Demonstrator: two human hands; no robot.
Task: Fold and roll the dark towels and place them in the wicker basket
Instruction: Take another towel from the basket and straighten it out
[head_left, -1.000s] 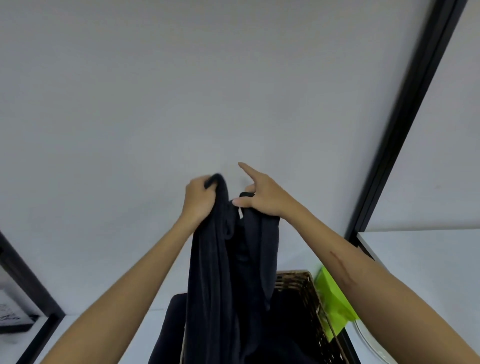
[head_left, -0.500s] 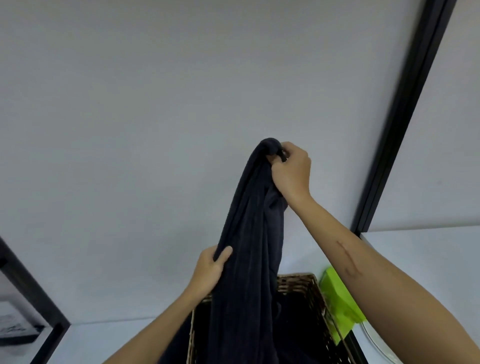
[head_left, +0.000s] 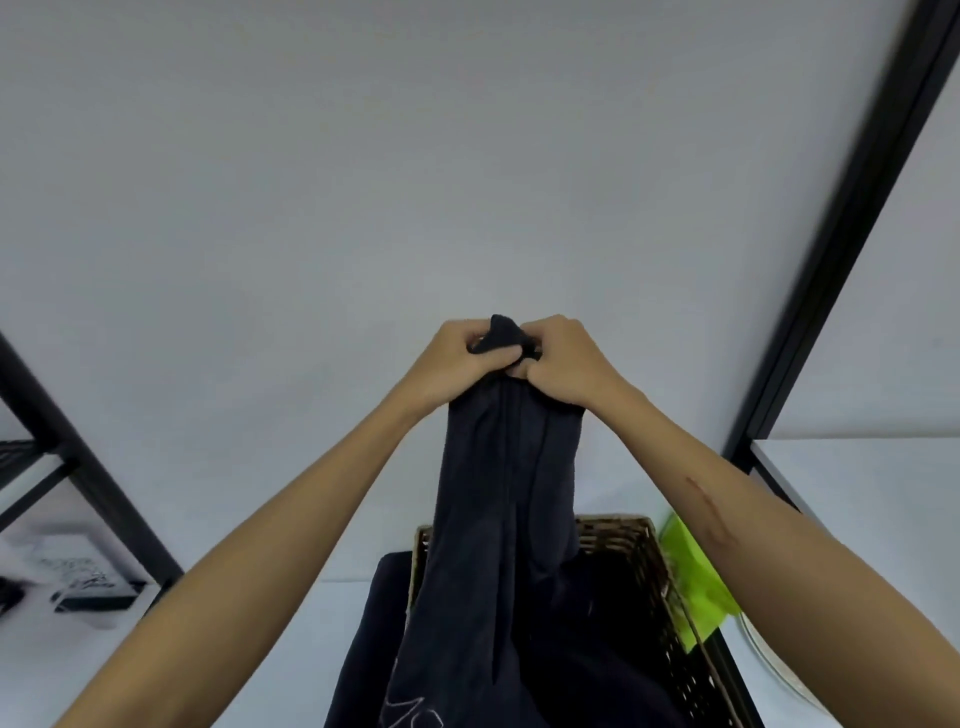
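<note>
Dark towel (head_left: 506, 467) hangs from my two hands, above the wicker basket (head_left: 649, 561) | left hand (head_left: 457, 358) fingers curl tight on its top | right hand (head_left: 563, 361) fingers grip it too | green thing (head_left: 693, 577) beside basket

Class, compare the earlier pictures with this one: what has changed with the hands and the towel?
The left hand rose from mid-towel to grip the top of the hanging dark towel beside the right hand, which lowered slightly. The brown wicker basket stayed put.
</note>
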